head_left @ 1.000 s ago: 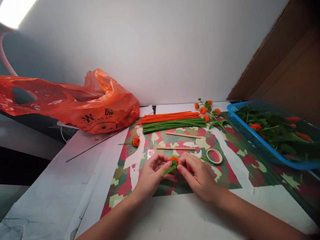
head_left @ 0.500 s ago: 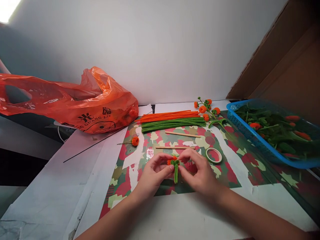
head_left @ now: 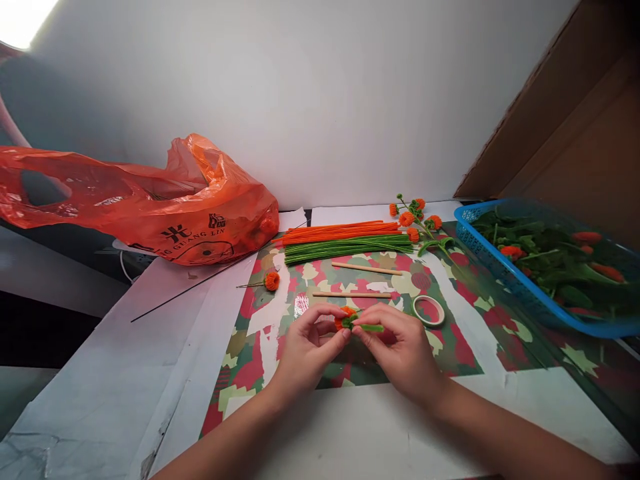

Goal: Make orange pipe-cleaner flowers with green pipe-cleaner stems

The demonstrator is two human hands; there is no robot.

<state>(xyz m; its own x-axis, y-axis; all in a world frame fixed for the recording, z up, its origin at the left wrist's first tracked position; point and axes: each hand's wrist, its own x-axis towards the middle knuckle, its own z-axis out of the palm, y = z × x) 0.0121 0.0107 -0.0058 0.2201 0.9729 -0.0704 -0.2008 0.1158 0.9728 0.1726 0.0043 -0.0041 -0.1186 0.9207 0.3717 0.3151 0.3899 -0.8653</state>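
Note:
Between my hands is a small orange pipe-cleaner flower (head_left: 345, 319) with fuzzy green at its base. My left hand (head_left: 311, 340) pinches the flower from the left with thumb and fingers. A green pipe-cleaner strip (head_left: 373, 328) sticks out to the right from the flower's base, and my right hand (head_left: 400, 343) pinches it close to the flower. The fingers partly cover the flower. Just beyond my hands lies a thin wooden stick (head_left: 345, 294), with a second wooden stick (head_left: 367, 268) farther back. A roll of tape (head_left: 429, 311) lies right of my right hand.
Orange pipe cleaners (head_left: 345, 232) and green pipe cleaners (head_left: 345, 249) lie at the back. A finished orange flower (head_left: 271, 281) is on the left, a flower sprig (head_left: 417, 223) back right. An orange plastic bag (head_left: 200, 220) and a blue basket (head_left: 530, 283) flank the camouflage-patterned mat (head_left: 460, 353).
The green strip, which hung down toward me from the flower, now points right under my right fingers. Both hands stay in about the same place.

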